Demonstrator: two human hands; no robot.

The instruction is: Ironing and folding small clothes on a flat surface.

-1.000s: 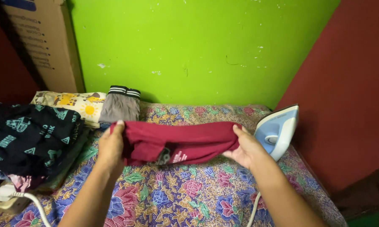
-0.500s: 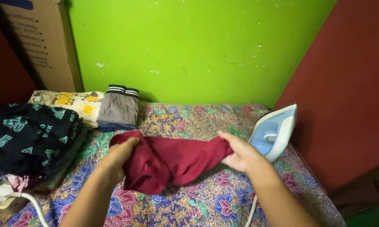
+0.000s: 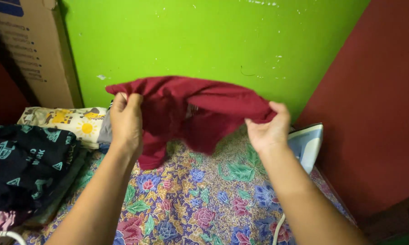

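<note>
1. We see a bed covered by a floral sheet [image 3: 200,204] that fills the lower part of the view, set against a green wall [image 3: 204,41] at its far edge and a dark red wall [image 3: 381,104] along its right edge.
2. A tall cardboard box [image 3: 29,50] leans in the far left corner, behind the bed.
3. At the left edge of the bed lies a black garment with pale green print [image 3: 27,163], heaped on other clothes; beyond it, toward the far left corner, sits a pale cloth with cartoon print [image 3: 66,122].
4. The maroon garment [image 3: 190,109] is held up in the air above the far half of the bed, stretched between our two hands — its middle sags and one loose end hangs down toward the sheet below the left hand.
5. A white and blue iron [image 3: 306,143] stands on its heel at the right edge of the bed, just behind our right wrist.
6. Our left hand [image 3: 126,122] is clenched on the garment's left end, fingers curled over the cloth.
7. Our right hand [image 3: 270,129] pinches the right end — thumb and fingers closed on the fabric.
</note>
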